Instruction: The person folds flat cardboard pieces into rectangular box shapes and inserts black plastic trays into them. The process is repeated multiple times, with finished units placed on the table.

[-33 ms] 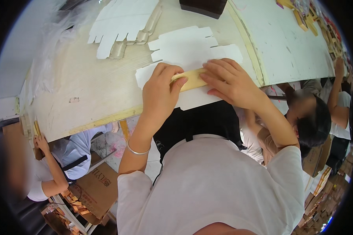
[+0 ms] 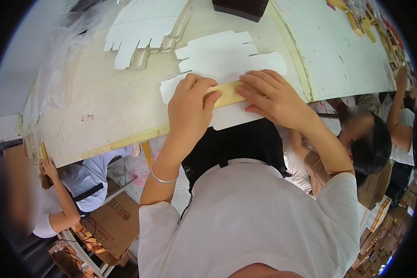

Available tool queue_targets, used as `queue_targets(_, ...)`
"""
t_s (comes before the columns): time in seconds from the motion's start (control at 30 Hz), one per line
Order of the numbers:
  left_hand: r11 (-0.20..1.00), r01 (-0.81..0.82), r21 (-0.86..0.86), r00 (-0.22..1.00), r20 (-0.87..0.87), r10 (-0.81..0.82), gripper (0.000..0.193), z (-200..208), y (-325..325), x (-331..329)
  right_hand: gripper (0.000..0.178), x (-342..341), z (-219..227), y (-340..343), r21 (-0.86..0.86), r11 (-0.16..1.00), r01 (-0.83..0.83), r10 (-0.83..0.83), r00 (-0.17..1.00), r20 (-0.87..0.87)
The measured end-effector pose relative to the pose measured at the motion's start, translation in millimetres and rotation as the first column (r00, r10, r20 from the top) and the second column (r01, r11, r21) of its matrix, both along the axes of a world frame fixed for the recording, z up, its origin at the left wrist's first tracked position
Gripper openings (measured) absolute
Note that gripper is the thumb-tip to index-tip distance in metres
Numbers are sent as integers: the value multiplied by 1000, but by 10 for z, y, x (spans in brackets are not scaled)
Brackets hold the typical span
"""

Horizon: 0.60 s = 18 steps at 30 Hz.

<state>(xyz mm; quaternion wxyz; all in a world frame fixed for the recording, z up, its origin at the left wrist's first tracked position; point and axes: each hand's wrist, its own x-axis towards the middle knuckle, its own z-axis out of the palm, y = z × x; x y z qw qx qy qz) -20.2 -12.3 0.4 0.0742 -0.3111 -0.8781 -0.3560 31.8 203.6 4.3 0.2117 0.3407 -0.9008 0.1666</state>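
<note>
A long, narrow pale-yellow box-like piece lies across an unfolded white carton blank at the table's near edge. Gripping its left end is my left hand, thumb in front and fingers bent behind. My right hand is closed over the right end, with its fingers across the top and its thumb low at the near side. Both ends of the piece are covered by my hands, so I cannot tell whether it is flat or hollow. The blank's slotted flaps spread out beyond and beside my hands.
More white carton blanks lie stacked at the far left, near clear plastic film. A dark box stands at the far edge. Small gold boxes are heaped at far right. People sit left and right; a brown cardboard box is below left.
</note>
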Motion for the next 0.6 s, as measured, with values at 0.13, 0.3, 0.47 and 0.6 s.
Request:
queue_targets(0.13,985,-13,-171,937,-346,-47,20,141,1,45,37,-43,-30,17,98,995,-22,18,999,44)
queue_targets(0.3,968,184,-171,952,-214,-219,29,-7,-122,18,30,-132,76,16,101,994,-52,30,978,208)
queue_targets(0.47,946,240,-217,920,-261,-294,20,-10,-133,-83,22,-127,16,-30,95,995,-15,8,997,75)
queue_targets(0.6,960,216,-179,933,-251,-257,14,5,-87,-147,15,-171,23,-47,24,1000,-3,-1,985,171)
